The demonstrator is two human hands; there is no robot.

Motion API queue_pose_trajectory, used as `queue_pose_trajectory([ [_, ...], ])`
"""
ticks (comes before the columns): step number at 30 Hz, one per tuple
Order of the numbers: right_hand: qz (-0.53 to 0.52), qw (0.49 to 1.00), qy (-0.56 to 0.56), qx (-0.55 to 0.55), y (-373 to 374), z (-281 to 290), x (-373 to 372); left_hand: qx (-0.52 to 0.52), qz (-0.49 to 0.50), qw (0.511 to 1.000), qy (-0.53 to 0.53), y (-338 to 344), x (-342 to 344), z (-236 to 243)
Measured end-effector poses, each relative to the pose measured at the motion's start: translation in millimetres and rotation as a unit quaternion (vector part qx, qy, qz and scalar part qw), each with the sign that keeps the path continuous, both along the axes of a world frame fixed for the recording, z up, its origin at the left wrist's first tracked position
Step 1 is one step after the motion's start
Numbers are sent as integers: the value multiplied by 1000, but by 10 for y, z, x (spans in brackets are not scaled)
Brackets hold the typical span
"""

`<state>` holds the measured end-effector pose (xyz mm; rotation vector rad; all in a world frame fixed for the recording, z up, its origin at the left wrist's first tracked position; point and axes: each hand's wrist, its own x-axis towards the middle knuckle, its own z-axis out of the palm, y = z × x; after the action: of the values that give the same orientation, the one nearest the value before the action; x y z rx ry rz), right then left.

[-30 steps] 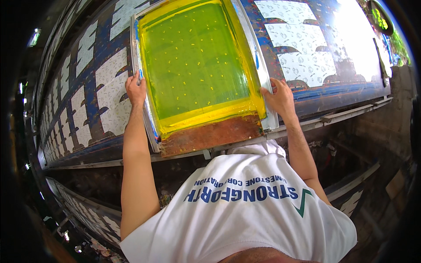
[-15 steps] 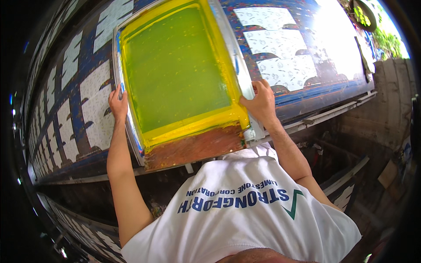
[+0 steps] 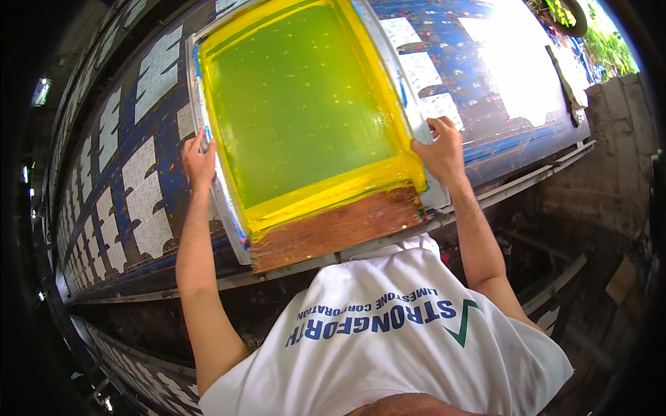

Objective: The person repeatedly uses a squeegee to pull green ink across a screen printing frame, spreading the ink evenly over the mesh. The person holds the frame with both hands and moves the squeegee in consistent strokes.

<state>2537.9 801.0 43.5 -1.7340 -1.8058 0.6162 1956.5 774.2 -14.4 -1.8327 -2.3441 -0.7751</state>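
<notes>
Gripping left hand: you're clamping the green screen;
Right hand: you're clamping its opposite edge;
Table: white pieces are lying alongside

I look, from afar, through the left of two head-worn fisheye cameras, aimed steeply down past the wearer's chest. The white shirt looms nearest at lower center; the left hand and right hand flank mid-frame, farther off, below the yellow-and-green screen at upper center. The table's long edge bows across my view, and darkness rings the corners.
</notes>
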Motion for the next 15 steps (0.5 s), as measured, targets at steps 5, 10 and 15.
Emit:
queue_pose_trajectory([
  [5, -6, 1000, -19, -2, 391, -189, 1099, 11, -6, 1000, -5, 357, 1132, -177],
  [10, -2, 1000, -27, -1, 599, -347, 1838, 35, -10, 999, -1, 576, 1870, -249],
  [15, -4, 999, -37, 8, 658, -564, 2265, 35, 1, 999, -9, 595, 2330, -273],
])
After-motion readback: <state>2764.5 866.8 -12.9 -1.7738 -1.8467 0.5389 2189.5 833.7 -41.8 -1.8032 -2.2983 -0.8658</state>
